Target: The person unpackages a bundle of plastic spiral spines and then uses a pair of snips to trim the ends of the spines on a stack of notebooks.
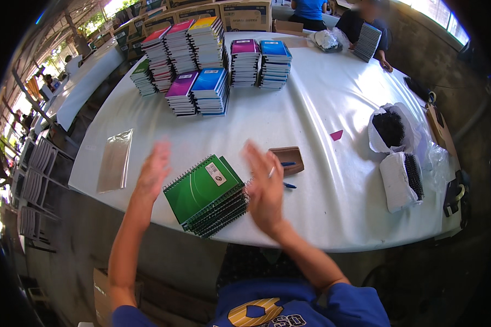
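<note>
Near the front edge of the white table (333,218), left to right: clear plastic sheet (115,162); left hand (155,165), blurred, fingers extended, holding nothing visible; green notebook stack (202,188); right hand (265,191) just beside it, fingers loosely spread, empty, contact unclear; brown tray (296,158).

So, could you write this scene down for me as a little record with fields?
Left hand: open, blurred, left of the stack
Right hand: open, at the stack's right; contact unclear
Between hands: stack of green-covered spiral notebooks
Beside right hand: brown rectangular tray, blue pen inside
Far side: stacks of red-, yellow-, purple-, blue- and green-covered notebooks
Surface: white-covered table
</note>
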`<act>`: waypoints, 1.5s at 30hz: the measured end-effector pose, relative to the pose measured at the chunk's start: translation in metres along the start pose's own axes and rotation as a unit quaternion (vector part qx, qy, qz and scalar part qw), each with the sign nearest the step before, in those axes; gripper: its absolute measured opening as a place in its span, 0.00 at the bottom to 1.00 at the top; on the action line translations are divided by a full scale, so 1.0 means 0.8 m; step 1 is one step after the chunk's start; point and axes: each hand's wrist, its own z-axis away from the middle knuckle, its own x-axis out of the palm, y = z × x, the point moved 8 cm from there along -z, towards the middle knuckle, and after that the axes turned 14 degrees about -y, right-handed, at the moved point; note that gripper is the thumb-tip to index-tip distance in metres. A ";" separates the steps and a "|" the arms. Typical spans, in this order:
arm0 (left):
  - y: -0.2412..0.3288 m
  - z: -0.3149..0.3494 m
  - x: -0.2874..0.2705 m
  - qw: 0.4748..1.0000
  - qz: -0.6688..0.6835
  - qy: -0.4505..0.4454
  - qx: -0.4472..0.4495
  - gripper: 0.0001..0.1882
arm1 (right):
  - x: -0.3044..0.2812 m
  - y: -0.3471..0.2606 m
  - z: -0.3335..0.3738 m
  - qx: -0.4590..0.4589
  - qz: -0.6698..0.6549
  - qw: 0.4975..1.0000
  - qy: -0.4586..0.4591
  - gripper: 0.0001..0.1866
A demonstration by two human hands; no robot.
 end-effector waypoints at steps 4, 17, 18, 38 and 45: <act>0.009 0.079 0.014 0.976 0.116 0.164 0.079 0.33 | 0.014 0.085 -0.034 0.258 -0.115 0.925 -0.252 0.33; 0.060 0.061 0.027 0.975 -0.092 0.159 0.122 0.38 | 0.002 -0.034 0.026 -0.104 0.108 0.989 -0.001 0.36; 0.065 0.033 0.040 0.993 -0.103 0.029 0.053 0.41 | 0.043 -0.043 0.059 -0.150 0.117 0.980 -0.050 0.35; 0.012 -0.020 0.119 0.832 -0.282 -0.363 -0.310 0.51 | 0.124 -0.074 0.079 -0.220 0.212 0.952 -0.007 0.29; 0.019 -0.024 0.121 0.877 -0.201 -0.317 -0.300 0.49 | 0.134 -0.057 0.064 -0.234 0.217 0.948 0.009 0.26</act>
